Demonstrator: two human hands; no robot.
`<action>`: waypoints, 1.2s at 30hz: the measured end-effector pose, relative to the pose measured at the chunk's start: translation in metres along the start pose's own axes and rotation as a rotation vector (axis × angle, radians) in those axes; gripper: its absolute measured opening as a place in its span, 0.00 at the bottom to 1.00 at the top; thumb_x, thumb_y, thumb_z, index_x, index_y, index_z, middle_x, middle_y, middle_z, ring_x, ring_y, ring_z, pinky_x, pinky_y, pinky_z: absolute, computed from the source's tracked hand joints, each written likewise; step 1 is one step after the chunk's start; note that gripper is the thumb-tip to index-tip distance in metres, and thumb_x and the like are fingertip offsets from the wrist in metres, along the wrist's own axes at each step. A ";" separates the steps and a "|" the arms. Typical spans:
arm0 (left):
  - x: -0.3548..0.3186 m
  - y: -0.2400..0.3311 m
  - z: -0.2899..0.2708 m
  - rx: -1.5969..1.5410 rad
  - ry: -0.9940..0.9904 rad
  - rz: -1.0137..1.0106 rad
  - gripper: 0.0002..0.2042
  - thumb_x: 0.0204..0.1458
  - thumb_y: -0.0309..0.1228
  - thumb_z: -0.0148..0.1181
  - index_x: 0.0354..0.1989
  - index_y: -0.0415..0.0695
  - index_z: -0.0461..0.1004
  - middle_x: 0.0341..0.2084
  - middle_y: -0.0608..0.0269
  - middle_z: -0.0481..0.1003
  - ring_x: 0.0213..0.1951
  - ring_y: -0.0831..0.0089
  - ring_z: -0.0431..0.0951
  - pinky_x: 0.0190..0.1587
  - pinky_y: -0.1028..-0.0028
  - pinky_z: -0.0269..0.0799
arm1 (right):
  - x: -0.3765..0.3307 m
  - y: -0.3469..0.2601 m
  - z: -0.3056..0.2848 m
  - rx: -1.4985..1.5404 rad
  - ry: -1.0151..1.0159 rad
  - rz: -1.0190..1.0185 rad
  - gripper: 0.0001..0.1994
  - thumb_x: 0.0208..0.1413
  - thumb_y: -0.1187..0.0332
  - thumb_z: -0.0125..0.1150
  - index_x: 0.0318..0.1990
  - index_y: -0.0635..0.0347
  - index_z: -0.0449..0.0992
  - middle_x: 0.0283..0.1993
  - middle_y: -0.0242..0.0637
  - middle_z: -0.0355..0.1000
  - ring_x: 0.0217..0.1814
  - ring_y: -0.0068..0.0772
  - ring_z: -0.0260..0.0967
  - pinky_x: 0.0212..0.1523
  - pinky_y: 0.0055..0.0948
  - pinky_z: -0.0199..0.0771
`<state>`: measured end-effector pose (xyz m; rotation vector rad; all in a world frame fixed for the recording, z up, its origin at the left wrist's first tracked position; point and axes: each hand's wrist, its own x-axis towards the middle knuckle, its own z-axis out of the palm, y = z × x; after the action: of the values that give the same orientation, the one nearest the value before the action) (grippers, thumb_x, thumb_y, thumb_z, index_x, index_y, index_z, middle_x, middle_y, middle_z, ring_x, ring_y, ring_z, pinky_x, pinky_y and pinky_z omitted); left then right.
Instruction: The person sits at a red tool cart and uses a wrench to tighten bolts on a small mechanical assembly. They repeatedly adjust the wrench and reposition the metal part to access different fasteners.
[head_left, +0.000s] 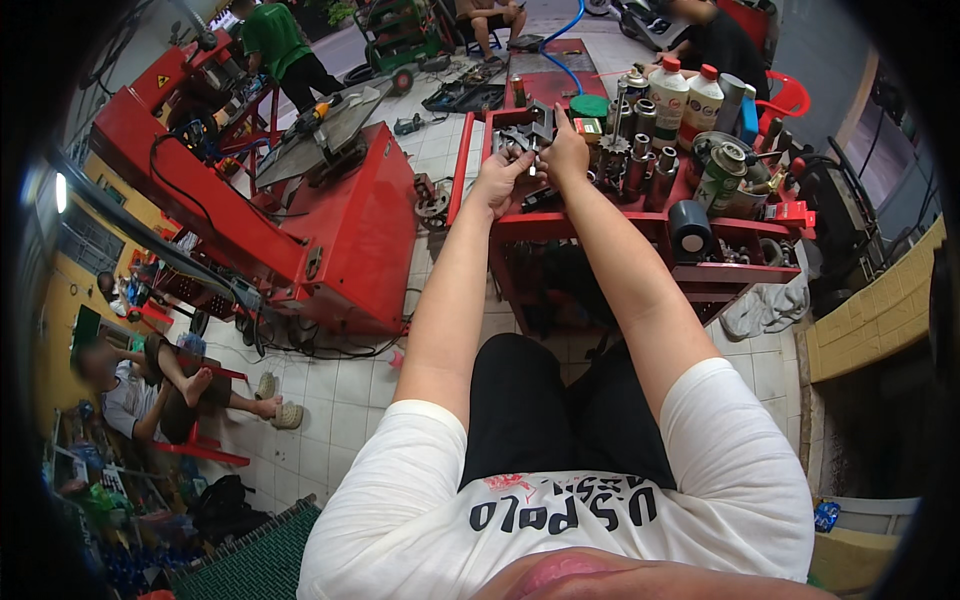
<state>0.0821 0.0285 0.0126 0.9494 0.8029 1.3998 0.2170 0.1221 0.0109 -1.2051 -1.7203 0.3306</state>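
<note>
Both my arms reach forward over a red tool cart [625, 228]. My right hand [567, 157] grips a grey metal part [542, 124] with a blocky upper end, its index finger stretched along the side. Close against it, my left hand [498, 182] has its fingers curled together in a pinch. What the left fingers hold is too small to make out. Under and beyond the hands, several loose metal tools [512, 138] lie in the cart's top tray. A small box [588, 128] and a green round lid [590, 105] are just right of my right hand.
Sockets [636, 165], white bottles with red caps [668, 92] and a spray can [722, 175] crowd the cart's right side. A red machine [345, 240] stands at left. One person [285, 50] stands behind it; another sits on a red chair [215, 445]. A blue hose [560, 55] hangs ahead.
</note>
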 end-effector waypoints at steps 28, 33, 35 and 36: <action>-0.002 0.002 0.000 0.182 -0.011 -0.189 0.11 0.60 0.41 0.59 0.39 0.47 0.79 0.32 0.65 0.84 0.31 0.73 0.82 0.36 0.70 0.78 | 0.000 0.001 0.004 0.033 -0.030 -0.002 0.43 0.43 0.77 0.64 0.72 0.40 0.64 0.38 0.54 0.80 0.43 0.60 0.80 0.46 0.53 0.78; -0.001 0.002 0.003 0.168 0.003 -0.201 0.11 0.60 0.40 0.58 0.38 0.46 0.80 0.30 0.64 0.84 0.29 0.73 0.82 0.36 0.71 0.78 | 0.001 0.004 0.006 0.025 -0.025 -0.019 0.43 0.43 0.77 0.64 0.72 0.40 0.64 0.38 0.55 0.80 0.43 0.60 0.80 0.45 0.53 0.78; -0.002 0.003 0.003 0.167 0.024 -0.204 0.11 0.60 0.40 0.58 0.37 0.46 0.81 0.30 0.64 0.84 0.28 0.72 0.81 0.36 0.72 0.78 | 0.000 0.004 0.006 0.025 -0.027 -0.033 0.44 0.42 0.77 0.64 0.72 0.40 0.64 0.39 0.55 0.80 0.44 0.60 0.80 0.45 0.53 0.78; -0.002 0.003 0.002 0.166 0.021 -0.199 0.12 0.60 0.40 0.58 0.37 0.46 0.81 0.30 0.63 0.84 0.28 0.72 0.81 0.36 0.72 0.78 | 0.000 0.003 0.007 0.023 -0.039 -0.026 0.43 0.43 0.77 0.64 0.72 0.40 0.64 0.39 0.55 0.80 0.44 0.60 0.80 0.45 0.53 0.78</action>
<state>0.0826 0.0259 0.0163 0.9547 1.0135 1.1855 0.2130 0.1252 0.0058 -1.1656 -1.7597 0.3594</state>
